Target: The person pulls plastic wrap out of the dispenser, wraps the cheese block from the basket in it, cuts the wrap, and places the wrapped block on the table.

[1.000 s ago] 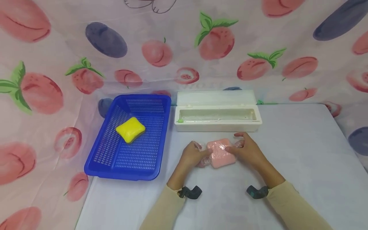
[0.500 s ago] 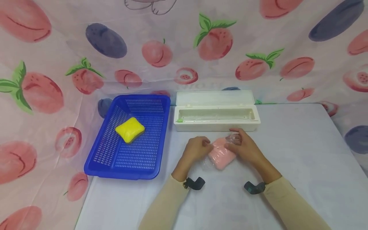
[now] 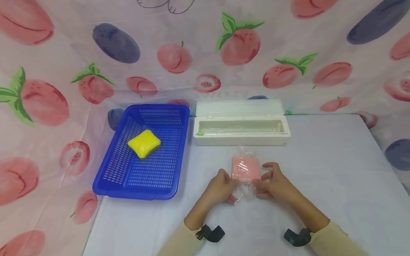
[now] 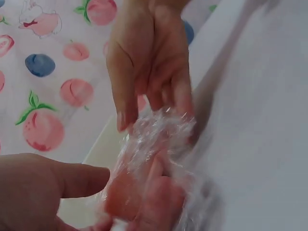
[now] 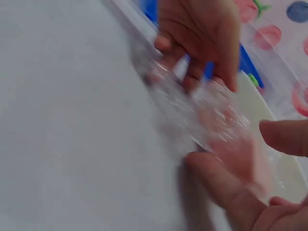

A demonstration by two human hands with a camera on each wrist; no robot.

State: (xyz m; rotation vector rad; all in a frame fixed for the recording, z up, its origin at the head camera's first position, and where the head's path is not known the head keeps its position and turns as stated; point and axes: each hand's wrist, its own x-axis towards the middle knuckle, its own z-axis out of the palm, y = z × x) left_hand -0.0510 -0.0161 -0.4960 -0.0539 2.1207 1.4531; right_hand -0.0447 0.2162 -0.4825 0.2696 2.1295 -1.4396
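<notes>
A pink rounded block (image 3: 245,168), wrapped in clear plastic film (image 3: 247,190), lies in front of the white box. Loose film sticks out at its far and near ends. My left hand (image 3: 217,188) holds the near film from the left, its thumb by the block's near corner. From the right, my right hand (image 3: 275,183) holds the same film, thumb at the other near corner and index finger lifted away. In the left wrist view, crumpled film (image 4: 159,134) lies between both hands; some fingertips are behind it. The right wrist view is blurred around the film (image 5: 183,106).
At the left stands a blue plastic basket (image 3: 174,188) with a yellow pillow-shaped block (image 3: 145,143) in it. A long white box (image 3: 241,141) with its lid raised is behind the hands, a green slider (image 3: 200,133) at its left. Fruit-patterned cloth (image 3: 174,58) hangs behind.
The wrapped block has turned and now sits squarely, a film end towards me. Both hands have shifted from its sides to its near end. Basket and box have stayed put.
</notes>
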